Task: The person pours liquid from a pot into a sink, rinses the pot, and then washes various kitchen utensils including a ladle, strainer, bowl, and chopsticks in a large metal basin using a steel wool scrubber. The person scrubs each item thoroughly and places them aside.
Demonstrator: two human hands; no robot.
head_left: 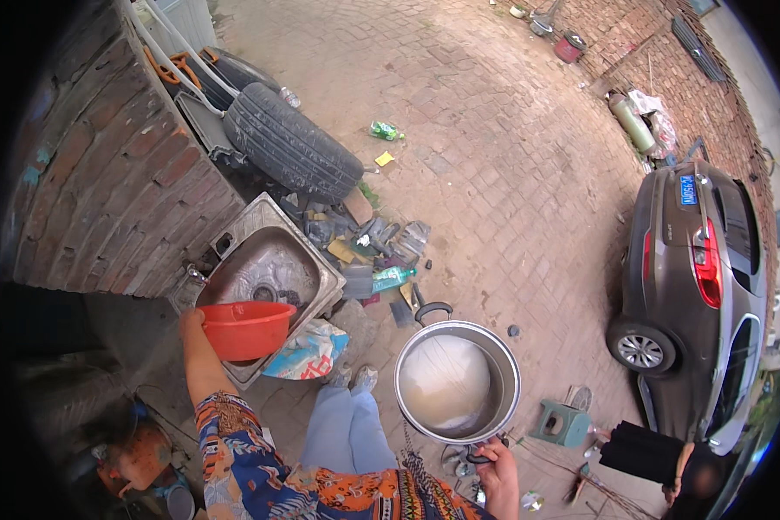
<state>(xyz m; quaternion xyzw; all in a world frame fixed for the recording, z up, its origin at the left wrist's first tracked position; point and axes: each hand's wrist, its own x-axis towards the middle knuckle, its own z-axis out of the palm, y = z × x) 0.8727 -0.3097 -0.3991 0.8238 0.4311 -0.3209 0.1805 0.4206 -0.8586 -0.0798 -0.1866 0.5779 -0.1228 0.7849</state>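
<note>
My left hand grips the left rim of a red plastic basin. The basin sits tilted over the near part of a stainless steel sink; its inside is mostly hidden from view. In the sink bowl, some dark scraps lie by the drain. My right hand is closed around the near handle of a large two-handled metal pot. Cloudy, whitish liquid covers the pot's bottom. The pot is to the right of my legs, its far black handle pointing away from me.
Bottles and rubble lie beyond the sink, near a large tire. A brick wall rises at left. A green stool stands at right, near a person in black and a parked brown car.
</note>
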